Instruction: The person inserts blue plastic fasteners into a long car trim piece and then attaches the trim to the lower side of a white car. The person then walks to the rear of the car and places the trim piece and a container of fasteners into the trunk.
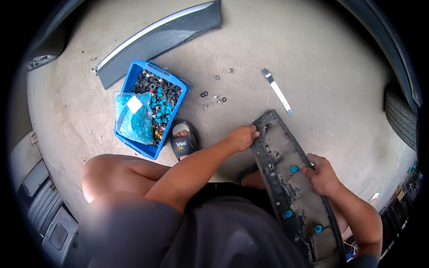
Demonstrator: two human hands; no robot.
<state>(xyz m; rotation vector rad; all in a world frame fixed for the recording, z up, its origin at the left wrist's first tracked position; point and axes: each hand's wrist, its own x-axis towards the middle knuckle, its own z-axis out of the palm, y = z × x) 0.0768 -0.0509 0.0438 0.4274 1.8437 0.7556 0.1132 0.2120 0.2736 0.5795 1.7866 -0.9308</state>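
Note:
A long dark, dirty panel (286,178) lies at a slant across my lap, with blue clips (293,169) and small fittings along it. My left hand (242,137) is closed on its upper left edge. My right hand (322,176) grips the right edge, the thumb beside the uppermost blue clip. Left of my arms, a blue bin (156,67) holds a mass of black, blue and yellow clips, with a clear bag of blue pieces (133,123) on top at one side.
A grey trim panel with a silver strip (156,38) lies behind the bin. A flat metal tool (277,91) and several small fittings (216,97) are on the concrete floor (241,49). A tire (397,116) stands at right, a wheel (42,60) at left. My sandalled foot (185,143) is beside the bin.

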